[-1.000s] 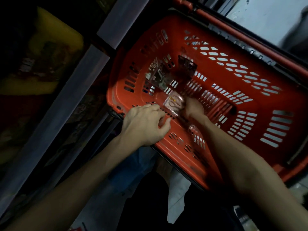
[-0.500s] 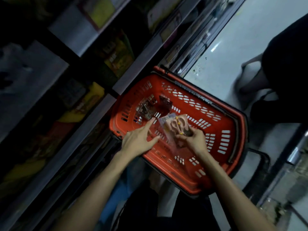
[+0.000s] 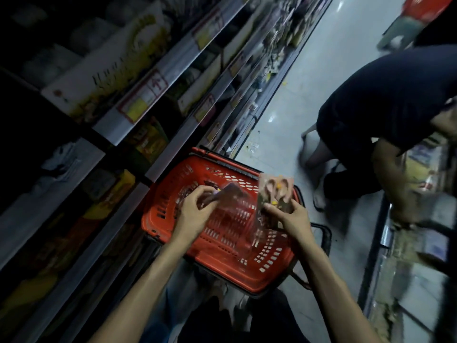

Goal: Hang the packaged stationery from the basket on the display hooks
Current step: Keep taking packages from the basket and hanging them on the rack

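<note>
Up and out! A second ago, both down among the slots of the red basket (image 3: 247,273); half a second ago, only the right hand (image 3: 293,219) loaded. Now two in play. Right hand gripping the scissors packet (image 3: 275,188) by its lower end, fingers curled round it, card held upright over the basket's far right rim. Left hand (image 3: 194,210) newly loaded too, pinching a dark reddish packet (image 3: 231,194) at its near left corner, thumb and fingertips closed on it, packet tilted over the basket's middle. Means picking done for this pair, hanging next, by the look of it. Both forearms stretched forward from near, hands apart, one packet each. Nowhere to hang them made out yet among the dark shelves (image 3: 138,102) at left; too blurred there. Another person (image 3: 385,102) crouched far right.
</note>
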